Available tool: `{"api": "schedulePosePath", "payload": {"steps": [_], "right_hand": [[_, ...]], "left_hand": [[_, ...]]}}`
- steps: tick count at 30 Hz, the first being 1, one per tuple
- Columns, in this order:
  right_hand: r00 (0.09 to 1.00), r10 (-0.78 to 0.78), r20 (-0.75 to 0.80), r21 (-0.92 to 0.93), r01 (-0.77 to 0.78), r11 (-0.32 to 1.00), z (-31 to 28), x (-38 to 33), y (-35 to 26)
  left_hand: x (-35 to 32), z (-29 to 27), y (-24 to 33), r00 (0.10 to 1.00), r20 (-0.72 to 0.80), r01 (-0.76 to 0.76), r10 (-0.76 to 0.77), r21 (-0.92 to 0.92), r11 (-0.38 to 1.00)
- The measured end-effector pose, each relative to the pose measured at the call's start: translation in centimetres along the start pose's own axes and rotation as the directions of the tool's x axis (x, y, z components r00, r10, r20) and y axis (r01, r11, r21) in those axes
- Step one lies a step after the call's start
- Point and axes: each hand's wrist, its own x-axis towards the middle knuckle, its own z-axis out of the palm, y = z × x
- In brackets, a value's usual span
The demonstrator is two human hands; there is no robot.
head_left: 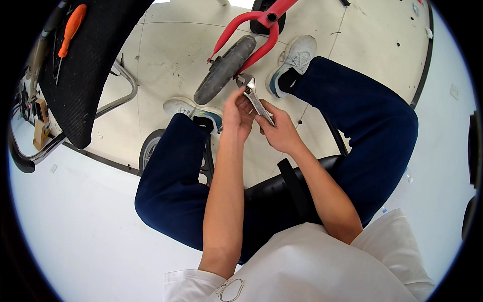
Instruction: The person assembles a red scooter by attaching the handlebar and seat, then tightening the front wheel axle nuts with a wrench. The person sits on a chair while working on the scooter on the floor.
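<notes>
A silver adjustable wrench [255, 99] slants between my hands, its jaw end up at the axle end of a small wheel with a dark grey tyre [225, 69]. My right hand [279, 128] is closed round the lower part of the wrench's handle. Against the wrench's head, near its adjusting screw, my left hand [237, 115] is closed with curled fingers; some of them are hidden. The wheel sits between the two legs of a red fork [256, 40]. Whether the wrench's jaws grip the axle nut cannot be made out.
An orange-handled screwdriver [72, 27] lies on a black mesh chair seat [80, 75] at the far left, with a curved metal chair frame [132, 83] beside it. Another wheel [150, 148] stands by my left leg. My shoes [301, 53] flank the fork on the tiled floor.
</notes>
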Motion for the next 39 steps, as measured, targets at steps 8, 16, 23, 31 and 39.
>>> {"api": "schedulePosePath", "payload": {"steps": [8, 16, 23, 31, 39], "right_hand": [[0.999, 0.032, -0.022, 0.014, -0.032, 0.999, 0.2, 0.1, 0.2], [0.998, 0.029, -0.060, -0.080, -0.034, 0.996, 0.2, 0.4, 1.4], [0.943, 0.333, -0.015, -0.184, -0.330, 0.926, -0.1, 4.9, 2.8], [0.944, 0.329, 0.003, -0.154, -0.324, 0.933, 1.9, 9.1, 2.2], [0.928, 0.371, 0.039, -0.274, -0.347, 0.897, 1.9, 10.6, -0.8]], "left_hand": [[0.2, 0.0, 0.0, 1.000, 0.000, 0.005, -0.005, 0.124, 0.992], [-0.1, 0.5, -0.4, 0.992, -0.124, 0.027, -0.006, 0.170, 0.985], [-1.6, -0.5, 1.8, 0.490, -0.299, -0.307, 0.819, 0.820, 0.483], [-0.2, 1.3, 6.5, 0.582, 0.098, -0.343, 0.807, 0.930, 0.134], [1.1, 0.3, 6.8, 0.632, 0.092, -0.327, 0.770, 0.932, 0.157]]}}
